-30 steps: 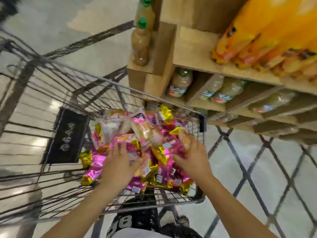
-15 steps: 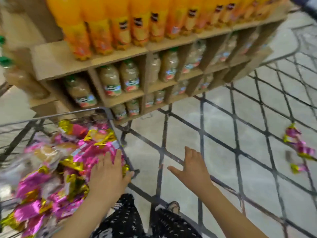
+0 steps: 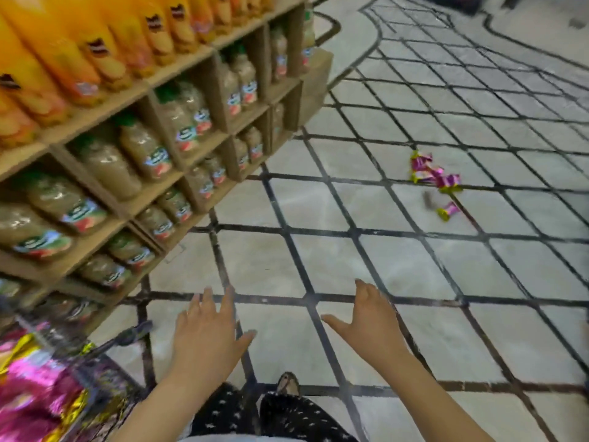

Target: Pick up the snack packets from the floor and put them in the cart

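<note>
Item: pink-and-gold foil snack packets point(image 3: 434, 174), clustered on the pale tiled floor point(image 3: 318, 202), well ahead to my right; one stray packet point(image 3: 447, 211) lies just beside them.
My left hand point(image 3: 207, 333) and right hand point(image 3: 366, 327): empty, fingers spread.
Grey wire cart point(image 3: 127, 338): lower left, heaped with packets.
Method, I judge: step close, crouch, scoop the cluster two-handed, then the stray.
</note>
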`<state>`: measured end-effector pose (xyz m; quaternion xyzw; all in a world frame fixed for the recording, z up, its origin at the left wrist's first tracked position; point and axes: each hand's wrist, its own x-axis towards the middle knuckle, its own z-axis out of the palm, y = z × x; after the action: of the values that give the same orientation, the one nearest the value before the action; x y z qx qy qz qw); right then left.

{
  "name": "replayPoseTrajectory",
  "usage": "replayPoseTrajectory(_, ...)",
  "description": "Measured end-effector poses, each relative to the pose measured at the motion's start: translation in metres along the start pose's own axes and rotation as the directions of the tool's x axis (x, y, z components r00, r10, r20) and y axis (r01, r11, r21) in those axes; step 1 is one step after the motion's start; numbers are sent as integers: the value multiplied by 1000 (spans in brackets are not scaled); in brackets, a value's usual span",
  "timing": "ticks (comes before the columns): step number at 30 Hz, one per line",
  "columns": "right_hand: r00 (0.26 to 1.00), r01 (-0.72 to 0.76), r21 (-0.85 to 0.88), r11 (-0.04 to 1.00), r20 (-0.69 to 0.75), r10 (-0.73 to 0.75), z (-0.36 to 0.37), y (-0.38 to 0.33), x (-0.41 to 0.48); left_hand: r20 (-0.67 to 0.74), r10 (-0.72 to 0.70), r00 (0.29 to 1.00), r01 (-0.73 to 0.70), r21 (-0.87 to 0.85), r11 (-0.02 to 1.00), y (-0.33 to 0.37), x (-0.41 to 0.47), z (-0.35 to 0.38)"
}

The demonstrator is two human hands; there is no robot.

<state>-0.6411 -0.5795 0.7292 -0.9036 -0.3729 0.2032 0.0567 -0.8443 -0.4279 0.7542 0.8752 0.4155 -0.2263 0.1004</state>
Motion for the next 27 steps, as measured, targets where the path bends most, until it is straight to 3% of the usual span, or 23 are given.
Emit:
replayPoseTrajectory(5, 986, -154, 152, 976, -34, 161, -10, 46, -7, -23, 120, 993, -118, 57, 991, 58, 24, -21)
replayPoseTrajectory(11, 930, -342, 290, 894, -36, 367, -21, 97, 3, 49, 246, 968, -250, 106, 963, 123, 65, -38)
replayPoseTrajectory(20, 815, -533, 350, 770, -29, 578, -59, 168, 74, 115, 404, 907, -417, 135, 899, 212, 176, -75)
replayPoseTrajectory(27, 721, -639, 387, 664, 0, 693, -94, 203, 152, 71, 532, 844, -535, 188, 824, 266, 282, -133)
